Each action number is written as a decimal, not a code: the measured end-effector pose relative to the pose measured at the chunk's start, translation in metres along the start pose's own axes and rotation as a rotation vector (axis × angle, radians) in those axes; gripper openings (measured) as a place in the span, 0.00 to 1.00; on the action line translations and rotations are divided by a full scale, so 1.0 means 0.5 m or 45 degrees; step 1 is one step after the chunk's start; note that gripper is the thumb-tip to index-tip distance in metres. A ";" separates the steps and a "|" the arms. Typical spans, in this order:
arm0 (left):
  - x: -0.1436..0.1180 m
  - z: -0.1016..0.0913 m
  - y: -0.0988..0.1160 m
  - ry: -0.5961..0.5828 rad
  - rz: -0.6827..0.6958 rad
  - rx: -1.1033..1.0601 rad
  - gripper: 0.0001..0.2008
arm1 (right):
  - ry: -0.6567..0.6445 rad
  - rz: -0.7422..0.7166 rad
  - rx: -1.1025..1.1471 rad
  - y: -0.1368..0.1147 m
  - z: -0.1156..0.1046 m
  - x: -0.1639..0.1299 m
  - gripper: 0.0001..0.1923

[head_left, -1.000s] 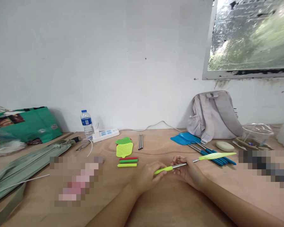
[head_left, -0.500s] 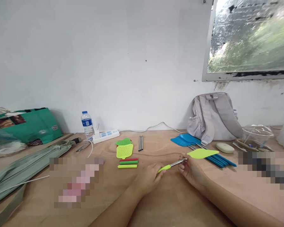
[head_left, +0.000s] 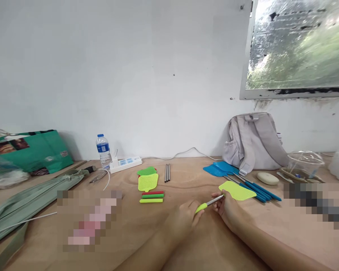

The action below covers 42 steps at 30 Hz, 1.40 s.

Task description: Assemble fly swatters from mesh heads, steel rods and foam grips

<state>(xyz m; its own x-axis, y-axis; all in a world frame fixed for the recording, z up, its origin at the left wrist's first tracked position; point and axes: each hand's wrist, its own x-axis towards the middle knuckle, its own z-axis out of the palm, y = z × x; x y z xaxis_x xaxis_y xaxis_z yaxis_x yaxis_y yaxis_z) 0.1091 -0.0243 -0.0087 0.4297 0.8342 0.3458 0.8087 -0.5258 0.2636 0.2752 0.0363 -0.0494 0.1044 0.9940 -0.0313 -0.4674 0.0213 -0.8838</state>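
Note:
My left hand is closed around a yellow-green handle with a metal rod sticking out of it. Pinched in my right hand is the base of a yellow-green mesh fly swatter head, where the rod's tip meets it; my fingers hide the joint. Left of my hands lie another yellow-green swatter head, a green head over a red one, and red, green and yellow-green handles. Metal rods lie behind. Blue fly swatters rest right of my right hand.
A power strip and water bottle stand near the wall. At back right are a grey backpack, a pale oval object and a clear plastic bowl. A green bag and grey-green fabric lie at left.
The yellow-green swatter head has turned so its mesh face shows more, and it sits slightly lower and further left. My left hand and the handle have moved a little right, towards my right hand.

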 end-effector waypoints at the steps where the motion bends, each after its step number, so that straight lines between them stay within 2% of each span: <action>1: 0.000 0.000 0.007 -0.013 -0.015 0.045 0.12 | 0.024 0.058 0.001 0.000 0.002 -0.002 0.11; 3: 0.000 0.001 0.021 -0.028 -0.035 0.123 0.12 | 0.056 0.137 -0.001 -0.002 0.007 -0.008 0.13; 9: -0.001 0.019 0.047 -0.040 -0.058 0.234 0.12 | 0.029 0.153 -0.103 -0.007 0.015 -0.027 0.14; 14: 0.000 0.054 0.052 0.058 0.025 0.225 0.11 | 0.072 0.145 -0.116 -0.004 0.018 -0.032 0.13; 19: -0.001 0.076 0.049 0.125 0.034 0.229 0.12 | 0.130 0.088 -0.048 0.000 0.029 -0.040 0.11; 25: 0.006 0.073 0.048 0.035 0.028 0.239 0.12 | 0.138 0.148 -0.044 0.003 0.041 -0.038 0.11; 28: 0.013 0.066 0.045 0.008 -0.062 0.019 0.11 | 0.150 0.042 -0.088 0.009 0.051 -0.038 0.12; 31: 0.008 0.056 0.042 0.099 -0.146 -0.441 0.07 | 0.092 -0.055 -0.148 0.019 0.067 -0.053 0.13; 34: -0.006 0.049 0.035 0.205 -0.106 -0.878 0.07 | -0.064 -0.098 -0.245 0.026 0.080 -0.072 0.13; 37: -0.011 0.047 0.020 0.169 -0.065 -1.118 0.09 | -0.261 -0.125 -0.326 0.018 0.080 -0.072 0.17; 40: 0.003 0.046 -0.003 0.267 -0.195 -1.336 0.11 | -0.454 -0.065 -0.360 -0.001 0.066 -0.051 0.19; 42: 0.016 0.044 -0.022 0.384 -0.295 -1.467 0.14 | -0.496 0.005 -0.504 -0.014 0.051 -0.033 0.19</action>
<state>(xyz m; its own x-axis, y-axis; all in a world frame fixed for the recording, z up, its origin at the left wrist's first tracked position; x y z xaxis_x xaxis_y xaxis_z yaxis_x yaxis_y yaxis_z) 0.1126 -0.0084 -0.0285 0.0872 0.9364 0.3400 -0.0434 -0.3374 0.9404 0.2541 0.0223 -0.0310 -0.2639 0.9618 0.0733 -0.0933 0.0502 -0.9944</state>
